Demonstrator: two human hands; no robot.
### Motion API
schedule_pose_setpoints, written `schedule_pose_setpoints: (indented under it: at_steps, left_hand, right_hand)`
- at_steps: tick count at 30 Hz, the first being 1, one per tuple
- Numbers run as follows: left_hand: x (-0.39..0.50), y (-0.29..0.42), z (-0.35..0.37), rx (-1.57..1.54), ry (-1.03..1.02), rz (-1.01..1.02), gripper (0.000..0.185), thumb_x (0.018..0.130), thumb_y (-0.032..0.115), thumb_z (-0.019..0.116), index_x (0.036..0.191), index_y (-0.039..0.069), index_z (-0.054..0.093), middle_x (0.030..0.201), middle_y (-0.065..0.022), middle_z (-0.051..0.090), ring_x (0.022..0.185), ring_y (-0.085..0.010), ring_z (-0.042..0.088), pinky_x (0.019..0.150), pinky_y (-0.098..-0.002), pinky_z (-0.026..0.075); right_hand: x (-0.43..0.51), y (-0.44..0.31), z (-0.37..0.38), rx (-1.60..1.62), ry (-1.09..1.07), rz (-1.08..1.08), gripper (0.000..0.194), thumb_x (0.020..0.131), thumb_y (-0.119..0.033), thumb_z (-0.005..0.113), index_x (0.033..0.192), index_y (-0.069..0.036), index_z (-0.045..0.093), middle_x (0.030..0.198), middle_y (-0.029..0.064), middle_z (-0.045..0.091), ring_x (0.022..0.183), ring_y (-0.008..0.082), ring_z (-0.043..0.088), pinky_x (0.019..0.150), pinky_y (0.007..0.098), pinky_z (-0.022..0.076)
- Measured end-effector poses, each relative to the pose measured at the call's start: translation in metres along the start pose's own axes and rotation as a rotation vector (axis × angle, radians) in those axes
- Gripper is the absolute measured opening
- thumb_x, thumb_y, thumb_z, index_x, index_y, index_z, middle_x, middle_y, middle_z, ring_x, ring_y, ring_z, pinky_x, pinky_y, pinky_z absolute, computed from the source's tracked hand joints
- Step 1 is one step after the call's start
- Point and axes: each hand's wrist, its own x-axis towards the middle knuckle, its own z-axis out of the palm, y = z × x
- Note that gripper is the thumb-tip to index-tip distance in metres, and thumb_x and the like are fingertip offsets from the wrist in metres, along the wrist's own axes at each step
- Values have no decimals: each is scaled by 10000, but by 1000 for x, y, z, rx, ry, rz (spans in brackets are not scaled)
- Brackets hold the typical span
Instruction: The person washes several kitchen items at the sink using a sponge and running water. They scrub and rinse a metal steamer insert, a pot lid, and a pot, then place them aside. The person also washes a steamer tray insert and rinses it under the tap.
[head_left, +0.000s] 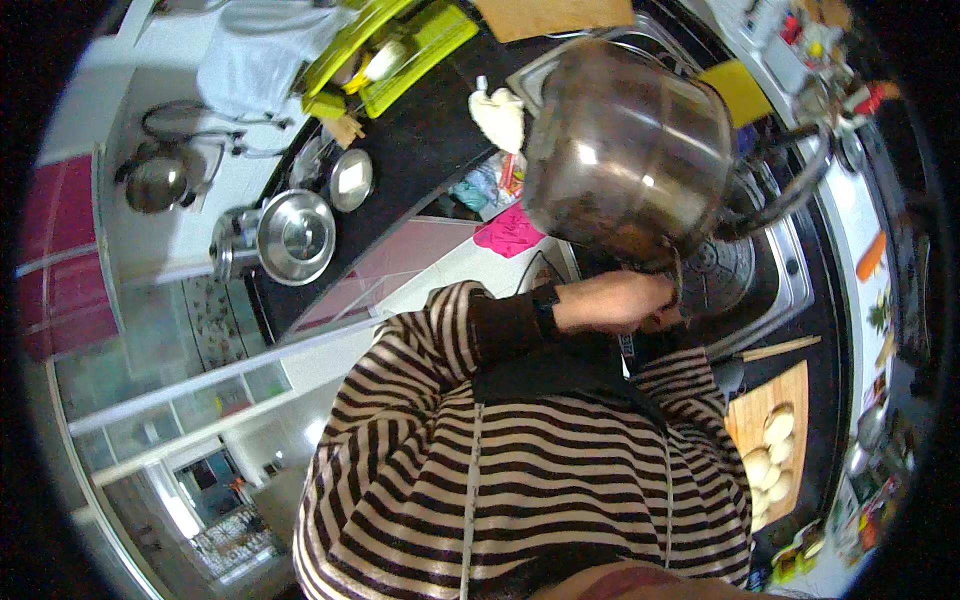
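A large shiny brownish metal vessel with a looped dark handle, seemingly a kettle (622, 150), is tilted above a stainless steel sink (795, 289). Its base faces left and its handle points right. At its lower edge, my left hand (615, 300) has its fingers curled around a thin metal part, blurred by motion. A dark band circles that wrist. Close beside it is my right hand (660, 322), in shadow and mostly hidden; its fingers cannot be made out. Both forearms wear striped sleeves.
Below the sink, chopsticks (780, 347) and a wooden cutting board (795, 390) with several pale round food pieces (780, 426) lie on the black counter. A white cloth (499, 120), lime-green rack (420, 64) and steel bowl (296, 236) are on the left. A pink cloth (510, 229) shows below.
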Motion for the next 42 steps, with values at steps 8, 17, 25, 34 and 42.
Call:
schedule_pose_setpoints:
  at_steps: [8, 17, 25, 34, 42]
  left_hand:
    - [9, -14, 2, -35, 14, 113, 122, 832, 91, 457, 897, 40, 547, 762, -152, 569, 722, -297, 575, 653, -378, 448]
    - [-95, -54, -73, -413, 908, 283, 106, 863, 65, 546, 933, 71, 466, 855, -16, 485, 754, -133, 486, 673, -279, 429]
    - [-208, -169, -135, -927, 1436, 391, 82, 897, 98, 536, 969, 62, 518, 913, -41, 542, 780, -125, 490, 645, -262, 414]
    - [-254, -263, -142, -1257, 1516, 304, 133, 897, 46, 498, 1023, 11, 522, 1124, -108, 550, 1021, -198, 553, 802, -323, 493]
    - [-247, -307, -149, -1224, 1512, 391, 175, 901, 127, 527, 1035, 17, 549, 1073, -69, 586, 966, -179, 577, 722, -310, 505]
  right_hand:
    - [22, 19, -24, 200, -82, 70, 319, 837, -217, 575, 1098, -40, 527, 906, 71, 604, 747, 194, 585, 642, 324, 505]
    - [55, -26, 47, 375, 71, 21, 359, 802, -158, 589, 1120, -44, 468, 887, 74, 589, 766, 192, 606, 616, 322, 537]
    - [123, -93, 199, -135, 13, -33, 345, 744, 28, 552, 1074, 19, 449, 857, 126, 593, 586, 199, 609, 474, 300, 524]
    - [203, -84, 287, -479, -76, -99, 350, 739, 33, 525, 1074, -2, 428, 789, 144, 594, 521, 247, 620, 445, 326, 511]
    - [198, -68, 269, -398, -126, -55, 338, 903, -253, 539, 1130, -22, 442, 924, 101, 617, 756, 212, 656, 652, 278, 489]
